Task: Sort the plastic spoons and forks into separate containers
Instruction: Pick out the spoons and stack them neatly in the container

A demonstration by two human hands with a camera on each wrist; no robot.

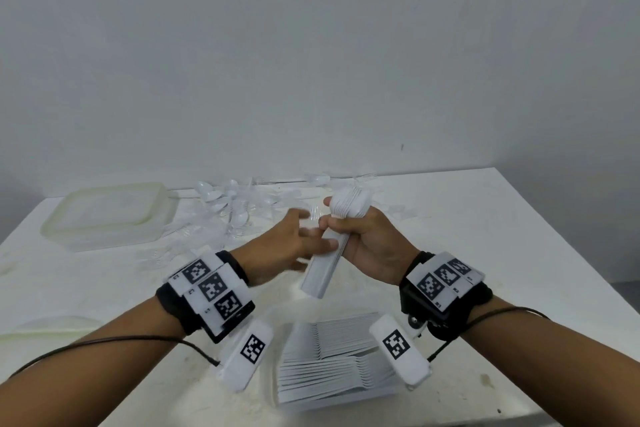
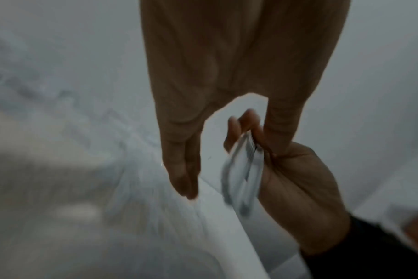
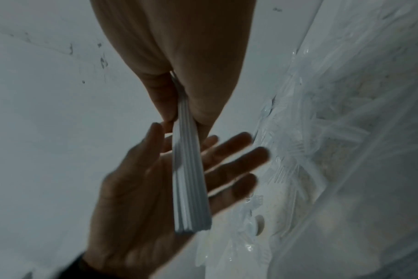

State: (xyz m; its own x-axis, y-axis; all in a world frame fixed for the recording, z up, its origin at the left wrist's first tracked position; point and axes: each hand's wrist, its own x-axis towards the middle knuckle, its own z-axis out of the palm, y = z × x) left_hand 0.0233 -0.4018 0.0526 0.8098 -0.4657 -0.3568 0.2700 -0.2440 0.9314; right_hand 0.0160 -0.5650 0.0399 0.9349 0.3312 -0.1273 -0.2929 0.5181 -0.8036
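Note:
My right hand grips a nested stack of white plastic spoons by the middle, bowls up and handles slanting down toward me. In the right wrist view the stack hangs from my right hand in front of the left palm. My left hand is open and blurred, fingers spread beside the handles; whether it touches them I cannot tell. The left wrist view shows my straight left fingers next to the held stack. Loose clear spoons and forks lie heaped at the back.
Rows of stacked white cutlery lie in a clear container at the near edge, under my wrists. A lidded translucent box stands at the back left. A pale lid lies at the left. The white table ends at the right.

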